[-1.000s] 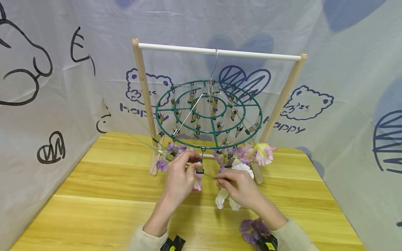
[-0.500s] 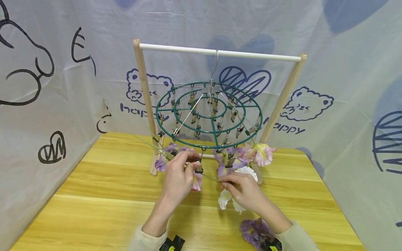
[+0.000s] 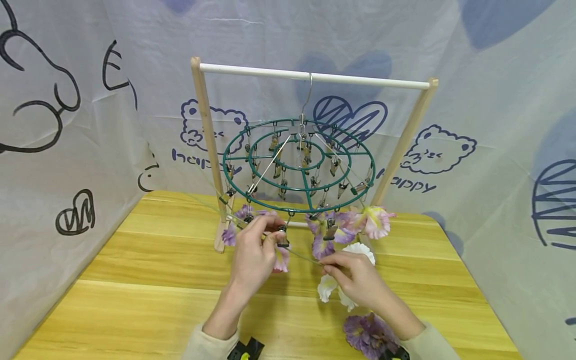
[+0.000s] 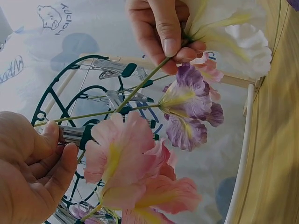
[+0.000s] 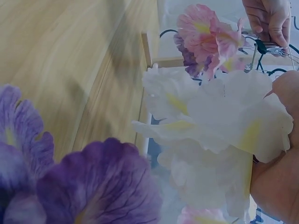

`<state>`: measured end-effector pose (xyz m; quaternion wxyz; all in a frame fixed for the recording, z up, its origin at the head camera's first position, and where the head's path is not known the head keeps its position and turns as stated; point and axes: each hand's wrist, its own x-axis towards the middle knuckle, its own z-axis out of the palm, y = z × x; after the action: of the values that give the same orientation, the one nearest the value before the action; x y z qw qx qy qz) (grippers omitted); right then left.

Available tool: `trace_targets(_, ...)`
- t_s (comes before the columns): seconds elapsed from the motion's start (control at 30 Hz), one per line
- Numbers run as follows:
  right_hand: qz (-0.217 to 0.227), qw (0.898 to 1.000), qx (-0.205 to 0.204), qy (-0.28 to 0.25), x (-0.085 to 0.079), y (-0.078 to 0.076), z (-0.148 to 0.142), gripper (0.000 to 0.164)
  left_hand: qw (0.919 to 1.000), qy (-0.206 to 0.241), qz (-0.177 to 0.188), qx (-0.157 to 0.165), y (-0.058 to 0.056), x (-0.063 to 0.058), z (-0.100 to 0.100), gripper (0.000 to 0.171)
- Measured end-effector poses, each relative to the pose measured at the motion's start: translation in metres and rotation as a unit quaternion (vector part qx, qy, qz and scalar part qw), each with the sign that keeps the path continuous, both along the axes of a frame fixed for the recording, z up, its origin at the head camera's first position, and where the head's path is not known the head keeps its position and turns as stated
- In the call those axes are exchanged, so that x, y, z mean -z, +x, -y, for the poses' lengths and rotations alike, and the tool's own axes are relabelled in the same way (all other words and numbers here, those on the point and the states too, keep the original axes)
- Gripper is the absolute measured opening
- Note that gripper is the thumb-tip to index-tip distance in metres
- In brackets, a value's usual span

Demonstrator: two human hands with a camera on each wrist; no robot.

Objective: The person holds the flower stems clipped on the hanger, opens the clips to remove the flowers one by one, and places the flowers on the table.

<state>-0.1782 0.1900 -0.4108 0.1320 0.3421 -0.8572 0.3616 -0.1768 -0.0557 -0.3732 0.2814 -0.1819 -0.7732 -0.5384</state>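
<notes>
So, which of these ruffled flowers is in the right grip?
The white ruffled flower, its green stem pinched by the right grip; the others are purple or pink.

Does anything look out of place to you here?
Only mildly: one purple flower lies on the table near the right sleeve, apart from those by the green hanger. It may simply be waiting.

Head view: forward, downward; wrist views: close, sharing white flower (image 5: pixel 219 112).

You have a table (image 3: pixel 144 310) with yellow wood grain in front of you. Toward its far side stands a rack (image 3: pixel 351 79) on wooden legs, and nearer you, right of the middle, lies a purple flower (image 3: pixel 370 334).
</notes>
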Motion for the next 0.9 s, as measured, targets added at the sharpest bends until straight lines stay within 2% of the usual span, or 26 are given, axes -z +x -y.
trace_targets(0.4, 0.015, 1.000, -0.002, 0.006, 0.006, 0.002, -0.010, 0.018, 1.0000, 0.006, 0.005, 0.001, -0.001, 0.000, 0.000, 0.020)
trace_targets(0.9, 0.001, 1.000, 0.004, 0.009, 0.007, 0.006, -0.020, 0.021, 1.0000, 0.005, 0.000, 0.000, -0.001, 0.001, 0.000, 0.018)
